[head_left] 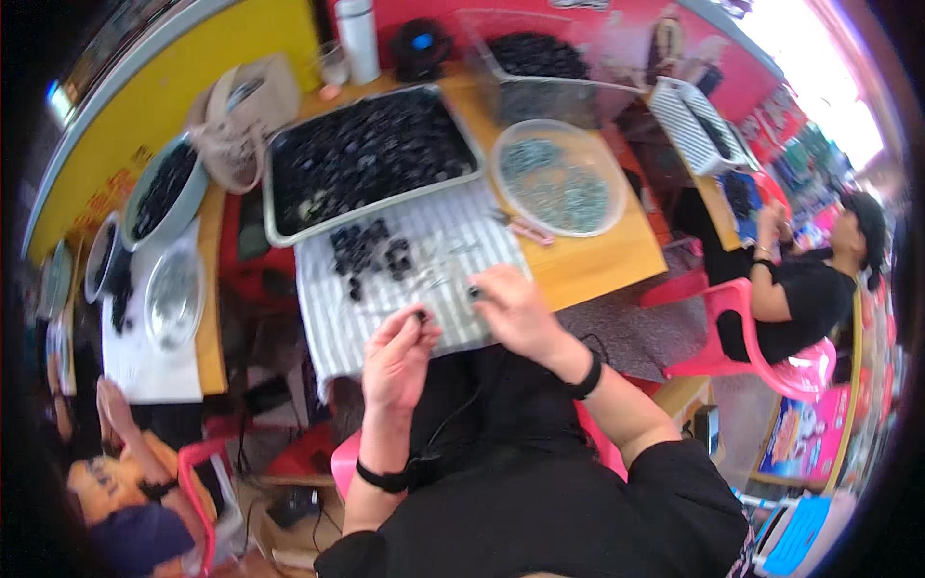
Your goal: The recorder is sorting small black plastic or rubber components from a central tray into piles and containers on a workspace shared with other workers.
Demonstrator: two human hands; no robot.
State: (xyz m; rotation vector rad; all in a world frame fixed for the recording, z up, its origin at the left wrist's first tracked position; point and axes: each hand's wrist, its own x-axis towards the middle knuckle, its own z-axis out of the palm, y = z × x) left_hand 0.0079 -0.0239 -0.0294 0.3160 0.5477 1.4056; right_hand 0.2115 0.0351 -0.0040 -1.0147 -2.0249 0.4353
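Black parts: a loose cluster on the striped cloth, in front of the hands and just below the tray
Left hand: palm turned up, fingers curled, thumb and fingertips closed on a small black piece
Right hand: palm down, thumb and forefinger nearly together with a small dark bit at their tips; the hands are near each other but apart, above the cloth's near part
Cloth: grey and white stripes, spread over the table's near edge, with pale bits scattered between the cluster and the right hand
Tray: shallow, rectangular, pale-rimmed, covered with many more black parts
Tub: round and clear, right of the tray on the wooden table, holding small silvery pieces
Pink-handled tool: lying between tub and right hand
Bin: clear, behind the tub, with a dark heap inside
Flask: white, upright, behind the tray
Co-worker: black top, seated on a pink chair at right
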